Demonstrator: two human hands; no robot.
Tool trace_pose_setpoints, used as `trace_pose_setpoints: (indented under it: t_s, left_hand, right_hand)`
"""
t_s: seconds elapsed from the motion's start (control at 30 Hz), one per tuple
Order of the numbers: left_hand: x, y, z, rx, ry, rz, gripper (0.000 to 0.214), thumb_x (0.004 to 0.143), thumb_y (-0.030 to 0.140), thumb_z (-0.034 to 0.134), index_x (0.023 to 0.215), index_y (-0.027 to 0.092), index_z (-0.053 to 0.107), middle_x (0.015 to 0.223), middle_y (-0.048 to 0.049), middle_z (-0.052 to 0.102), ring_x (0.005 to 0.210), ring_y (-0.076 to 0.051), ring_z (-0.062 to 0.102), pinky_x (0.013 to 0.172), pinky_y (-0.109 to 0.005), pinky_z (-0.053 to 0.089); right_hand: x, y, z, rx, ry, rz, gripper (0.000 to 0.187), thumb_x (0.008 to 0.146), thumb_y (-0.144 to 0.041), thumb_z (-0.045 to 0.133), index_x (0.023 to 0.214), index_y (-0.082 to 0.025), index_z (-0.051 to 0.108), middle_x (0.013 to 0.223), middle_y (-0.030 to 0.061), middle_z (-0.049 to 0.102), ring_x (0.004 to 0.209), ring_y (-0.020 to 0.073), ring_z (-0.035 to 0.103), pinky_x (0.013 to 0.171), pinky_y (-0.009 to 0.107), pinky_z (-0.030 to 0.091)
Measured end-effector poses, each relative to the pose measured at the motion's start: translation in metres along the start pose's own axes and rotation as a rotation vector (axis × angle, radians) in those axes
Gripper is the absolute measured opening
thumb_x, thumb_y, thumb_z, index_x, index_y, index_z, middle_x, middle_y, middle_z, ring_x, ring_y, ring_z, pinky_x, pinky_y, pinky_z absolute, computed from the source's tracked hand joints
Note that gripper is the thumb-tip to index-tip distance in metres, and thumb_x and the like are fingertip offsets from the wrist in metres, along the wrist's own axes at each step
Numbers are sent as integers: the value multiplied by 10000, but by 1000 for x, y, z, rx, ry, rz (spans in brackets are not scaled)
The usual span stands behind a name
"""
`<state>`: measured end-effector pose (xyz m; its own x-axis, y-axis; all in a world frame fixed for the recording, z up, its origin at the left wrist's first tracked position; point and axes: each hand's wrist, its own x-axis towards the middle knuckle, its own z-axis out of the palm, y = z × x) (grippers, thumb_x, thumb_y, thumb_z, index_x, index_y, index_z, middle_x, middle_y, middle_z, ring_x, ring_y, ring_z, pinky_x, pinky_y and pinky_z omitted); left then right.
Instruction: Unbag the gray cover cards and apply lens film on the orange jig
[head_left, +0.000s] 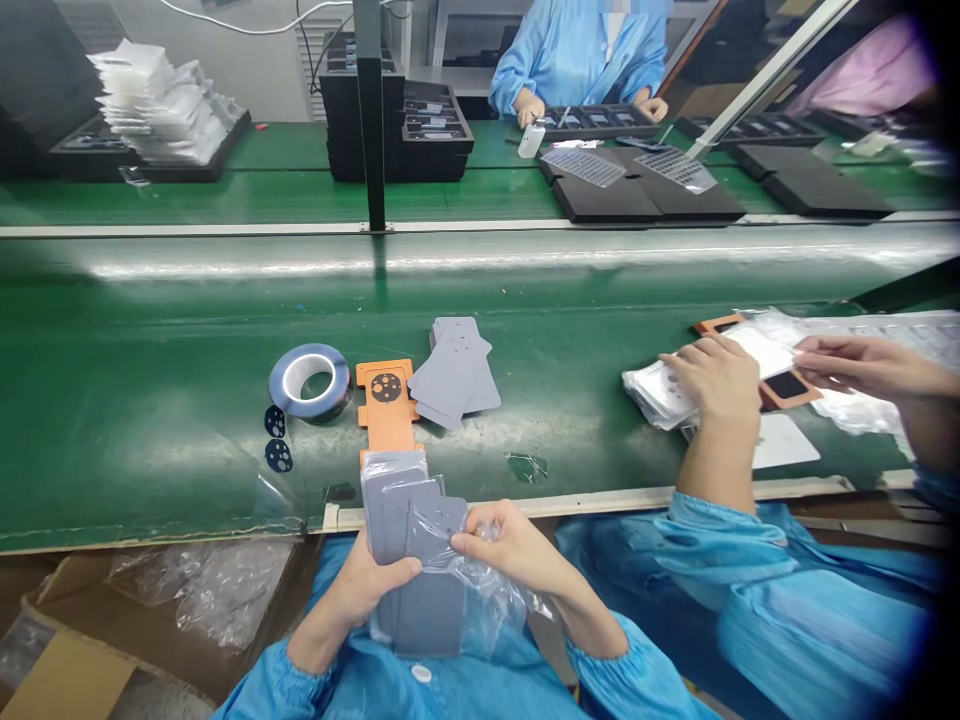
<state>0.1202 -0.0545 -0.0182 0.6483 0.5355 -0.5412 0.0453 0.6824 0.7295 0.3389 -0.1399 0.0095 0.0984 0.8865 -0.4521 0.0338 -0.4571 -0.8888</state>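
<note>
My left hand (365, 583) is closed round a stack of grey phone-shaped sheets (397, 540), with its thumb pressed on top. The sheets lie fanned out just over my lap, at the bench edge. My right hand (517, 550) pinches a crumpled clear plastic bag (491, 580) at the right side of the stack. Beyond the stack, an orange fixture (390, 420) lies on the green bench, with a dark round piece with holes (386, 387) at its far end. Another pile of grey sheets (454, 375) lies spread to the right of the fixture.
A roll of blue tape (330, 385) lies left of the fixture, near two dark round stickers (277, 455). At right, a co-worker's hands (720, 385) handle white pieces (660, 393). Across the bench another person works over black trays (600, 120). A cardboard box (82, 600) stands lower left.
</note>
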Motion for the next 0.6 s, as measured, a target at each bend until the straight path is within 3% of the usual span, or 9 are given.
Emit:
trace_pose_setpoints:
  t_s: [0.17,0.4,0.5,0.6]
  left_hand:
    - [1,0,2,38,2,-17,734,585,401,913,1211,161,613,1123,-135,711,1042,-326,658,933,-459,514]
    - [-1,-3,-2,27,-91,-1,766,606,387,907,1270,185,583,1167,-148,698,1087,-349,646,935,-470,513]
    - [-1,-10,-7,9,-104,20,782,604,393,907,1279,179,576,1194,-156,692,1108,-355,636,932,-462,514]
    - [0,-16,-14,-22,-73,31,773,580,385,921,1251,183,595,1159,-143,704,1086,-349,639,928,-453,509]
  right_hand:
    - [13,-17,-13,-37,126,7,260,732,-429,789,755,-171,771,654,18,677,622,160,563,603,268,413]
    - [23,-43,-27,-79,82,-13,277,770,-438,753,686,-176,791,699,53,750,648,197,635,626,286,454]
    - [33,-55,-45,-47,135,-62,302,752,-464,770,699,-167,792,731,64,757,669,199,640,637,287,459]
    - [57,-75,-75,-2,290,-99,334,707,-491,797,720,-157,785,708,60,741,642,180,627,618,278,456]
